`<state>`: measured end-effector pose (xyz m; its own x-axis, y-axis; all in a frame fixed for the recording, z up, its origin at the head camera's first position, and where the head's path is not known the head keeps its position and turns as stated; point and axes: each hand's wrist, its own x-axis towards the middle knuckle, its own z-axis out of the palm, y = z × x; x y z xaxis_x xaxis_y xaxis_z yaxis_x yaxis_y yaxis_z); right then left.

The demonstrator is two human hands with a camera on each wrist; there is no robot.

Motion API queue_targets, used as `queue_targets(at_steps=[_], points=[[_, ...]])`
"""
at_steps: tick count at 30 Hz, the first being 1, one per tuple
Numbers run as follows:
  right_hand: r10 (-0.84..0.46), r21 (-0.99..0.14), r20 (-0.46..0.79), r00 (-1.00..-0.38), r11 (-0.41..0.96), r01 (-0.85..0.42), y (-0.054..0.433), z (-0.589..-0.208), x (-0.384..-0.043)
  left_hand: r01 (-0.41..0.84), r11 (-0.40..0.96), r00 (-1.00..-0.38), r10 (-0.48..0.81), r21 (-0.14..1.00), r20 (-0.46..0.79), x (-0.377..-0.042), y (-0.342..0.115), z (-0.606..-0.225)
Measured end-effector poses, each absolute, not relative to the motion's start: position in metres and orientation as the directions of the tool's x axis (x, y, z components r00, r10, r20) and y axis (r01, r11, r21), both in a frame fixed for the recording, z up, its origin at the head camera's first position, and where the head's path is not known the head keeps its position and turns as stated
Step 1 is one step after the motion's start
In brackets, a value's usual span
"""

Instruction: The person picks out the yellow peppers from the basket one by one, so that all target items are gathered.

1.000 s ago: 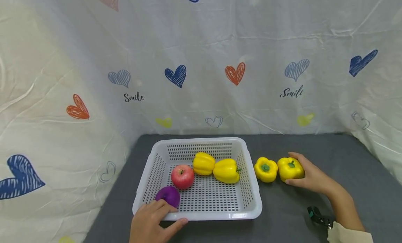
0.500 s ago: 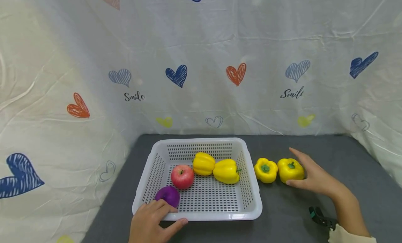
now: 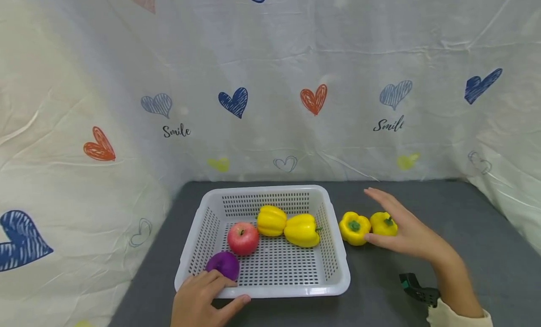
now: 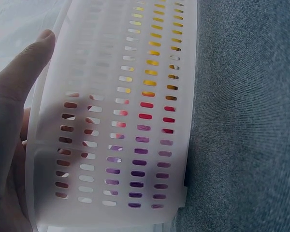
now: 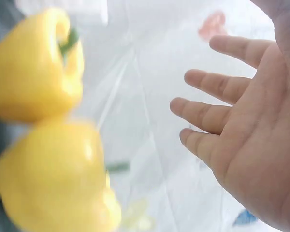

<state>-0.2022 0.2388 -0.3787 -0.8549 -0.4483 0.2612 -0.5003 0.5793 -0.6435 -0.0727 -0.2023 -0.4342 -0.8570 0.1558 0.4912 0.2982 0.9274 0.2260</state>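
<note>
Pale, heart-printed cloth [image 3: 270,45] hangs behind and to the left and right of a dark grey table [image 3: 376,294]. On the table sits a rectangular white plastic basket with slotted walls [image 3: 291,291]. The left hand [image 3: 200,299] grips its near rim, fingers over the wall and thumb outside. Well apart from it, the right hand [image 3: 407,233] is raised, fingers extended and spread, holding nothing. A black wrist-worn device [image 3: 422,291] shows by that wrist. Near the right hand, a glossy yellow bell pepper [image 3: 354,235] and a partly covered yellow pepper [image 3: 382,225] stand side by side, right of the basket. Inside it lie two more yellow peppers [image 3: 302,230], touching, then a round red apple [image 3: 243,239] and a rounded purple item [image 3: 224,265], partly hidden by the left fingers.
</note>
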Motion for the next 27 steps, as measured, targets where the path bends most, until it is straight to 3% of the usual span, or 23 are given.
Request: queue_targets(at_steps=[14,27], points=[[-0.656,-0.612,0.193,-0.730,0.501,-0.612,0.160,-0.379,-0.218,0.303,0.927,-0.851,0.159,0.221,0.500,-0.072,-0.204,-0.434],[-0.732,-0.390,0.106,-0.673,0.592,-0.705,0.115,-0.396,-0.231,0.318,0.925,-0.837,0.170,0.209,0.520,-0.073,-0.205,-0.438]])
